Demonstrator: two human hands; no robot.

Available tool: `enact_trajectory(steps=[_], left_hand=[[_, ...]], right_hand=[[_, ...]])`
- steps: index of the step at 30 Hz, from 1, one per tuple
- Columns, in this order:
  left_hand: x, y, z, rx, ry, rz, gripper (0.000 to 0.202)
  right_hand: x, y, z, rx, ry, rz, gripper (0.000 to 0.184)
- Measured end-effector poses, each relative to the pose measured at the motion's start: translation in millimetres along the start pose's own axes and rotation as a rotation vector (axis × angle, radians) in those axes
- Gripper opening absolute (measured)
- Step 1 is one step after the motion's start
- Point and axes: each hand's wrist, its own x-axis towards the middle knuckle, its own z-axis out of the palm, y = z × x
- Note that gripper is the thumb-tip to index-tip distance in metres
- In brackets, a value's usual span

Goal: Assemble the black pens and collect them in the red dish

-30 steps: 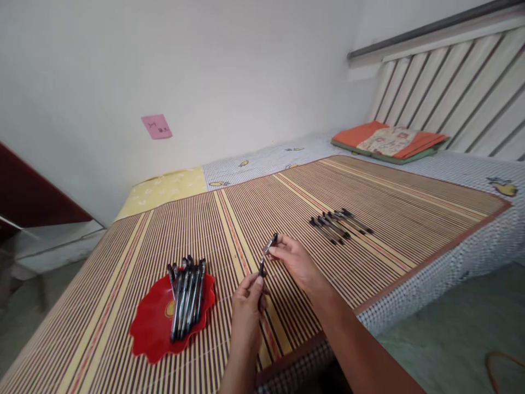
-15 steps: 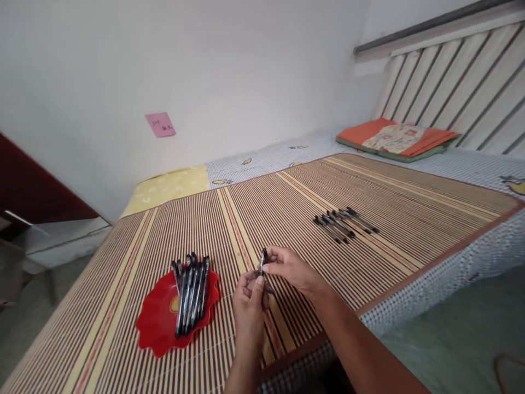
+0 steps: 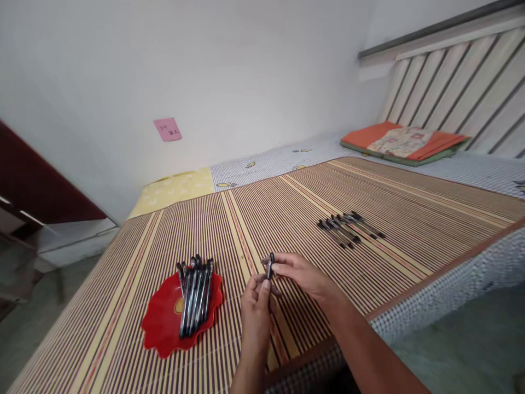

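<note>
Between my two hands a black-capped pen [image 3: 270,265] stands nearly upright above the striped mat. My left hand [image 3: 258,293] is closed around its lower part. Thumb and fingers of my right hand [image 3: 293,269] pinch the pen near its black upper end. To the left, a red scalloped plate [image 3: 162,320] holds several clear pens with black caps [image 3: 197,298], lying side by side with their capped ends over the far rim. Another group of black-capped pens [image 3: 348,229] lies in a slanted row on the mat to the right.
A striped bamboo mat [image 3: 287,219] covers the bed. Folded orange and green cloth [image 3: 406,142] lies at the far right by the white slatted headboard [image 3: 455,82]. On the wall is a pink note [image 3: 167,129]. The bed's front edge [image 3: 410,323] drops to the floor.
The whole view has shifted slightly, so everything appears a little further right. Both hands stay on the pen, and the right fingers have shifted slightly at its upper end.
</note>
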Motion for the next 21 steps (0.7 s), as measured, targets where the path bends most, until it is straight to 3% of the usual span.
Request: enact_trajectory(steps=[5,15,21], left_hand=[[1.5,-9.1,-1.1,-0.098,-0.044,-0.020,0.035],[-6.3,-15.1,-1.0,0.001,0.121,0.106,0.030],[-3.1,-15.1,1.8,-0.061,0.132,0.024,0.044]], right_hand=[[0.4,4.9,0.6,0.042,0.018,0.021,0.031],[6.4,9.3,14.4,-0.076,0.095,-0.009,0.033],[7.2,8.7,16.6,-0.136,0.120,0.004,0.036]])
